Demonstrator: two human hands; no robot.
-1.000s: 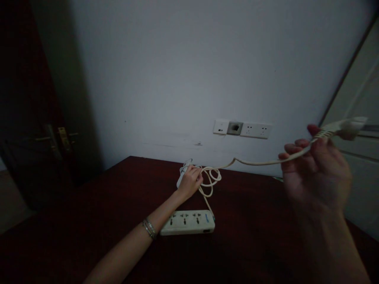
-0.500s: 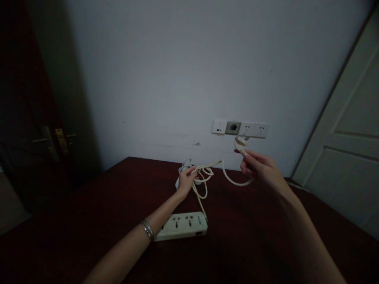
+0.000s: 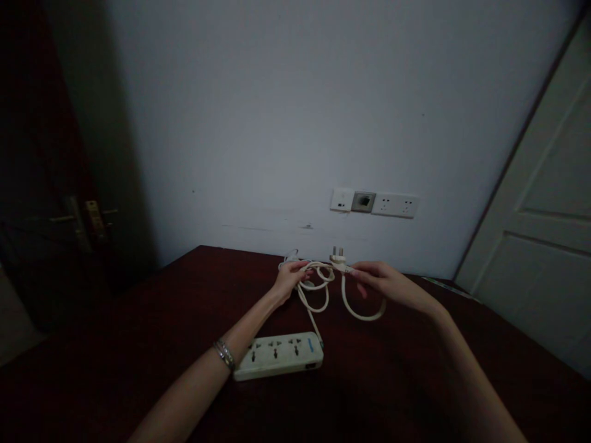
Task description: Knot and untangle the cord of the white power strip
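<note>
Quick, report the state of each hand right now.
Left hand: closed on the coiled cord.
Right hand: closed on the same cord, just behind the plug.

Two bare forearms, no sleeves, silver bangles [image 3: 224,355] on left wrist

Dim room. Left hand [image 3: 290,280] grips the coiled white cord [image 3: 323,294] above the dark red surface [image 3: 138,344]. Right hand [image 3: 385,284] pinches the cord just behind its plug [image 3: 338,258], prongs upward. A white power strip [image 3: 277,355] lies flat, near the left wrist with its bracelet [image 3: 224,354]. Wall sockets [image 3: 375,203] are mounted behind.
</note>
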